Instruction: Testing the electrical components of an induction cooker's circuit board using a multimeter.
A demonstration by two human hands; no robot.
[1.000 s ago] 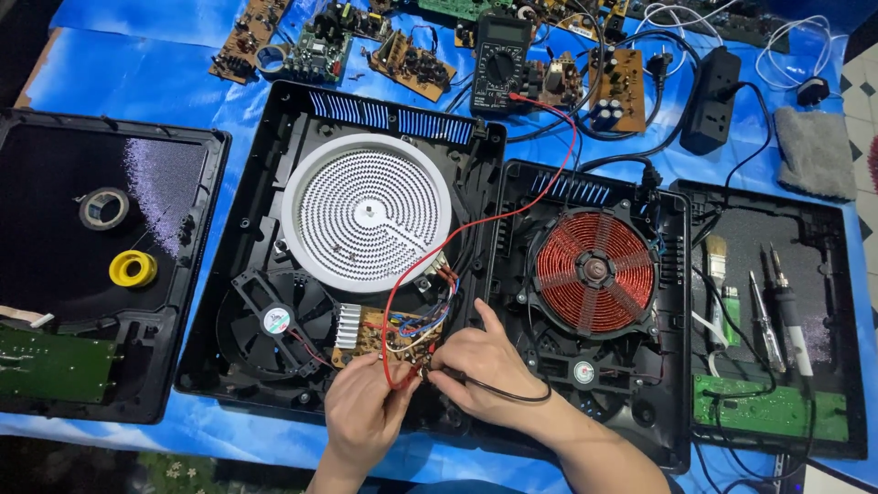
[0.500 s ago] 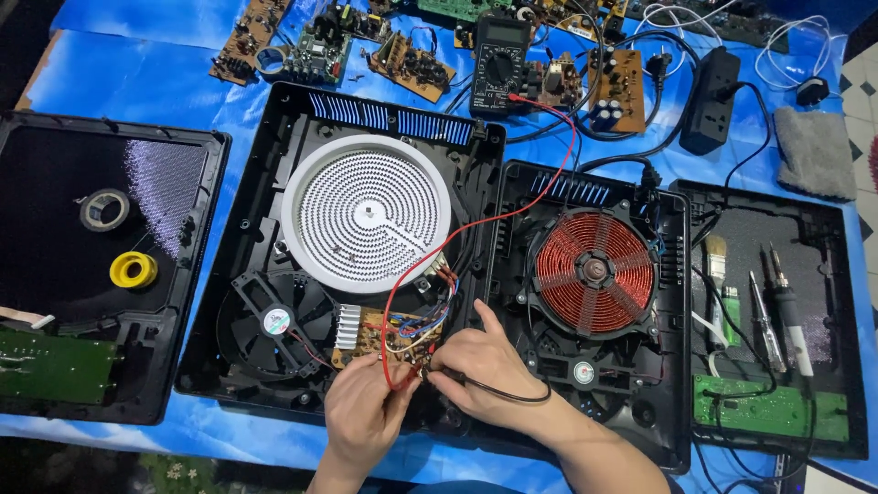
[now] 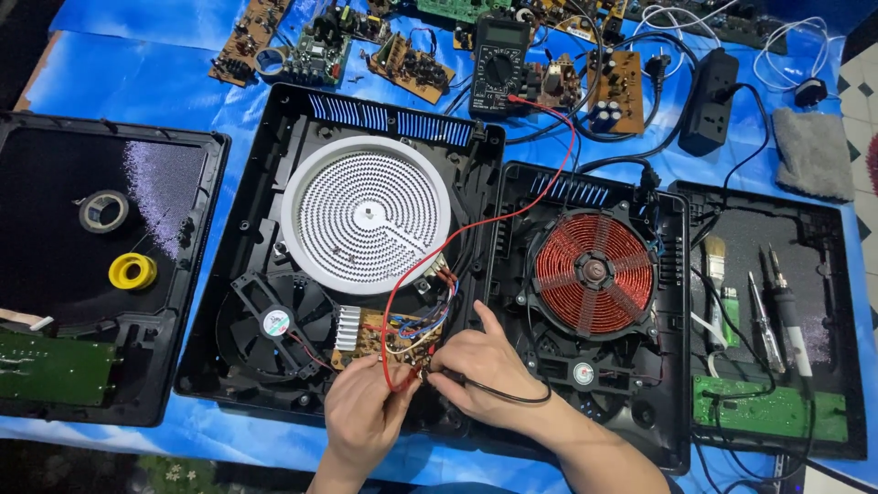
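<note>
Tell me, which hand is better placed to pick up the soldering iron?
The right hand, probably. The soldering iron lies on the black panel far right; the left hand is farther away, holding the red probe.

Blue sheet (image 3: pixel 229 110), white dotted spiral heater disc (image 3: pixel 366 212), copper-red coil (image 3: pixel 594 273), red lead (image 3: pixel 476 229), black lead (image 3: pixel 503 395), yellow tape roll (image 3: pixel 133 271), brownish circuit board (image 3: pixel 389 334) (possibly orange), green board (image 3: pixel 55 366)

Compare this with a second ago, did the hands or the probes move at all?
Nothing visibly changed. The left hand holds the red probe and the right hand the black probe, both on the brown circuit board as before.
</note>
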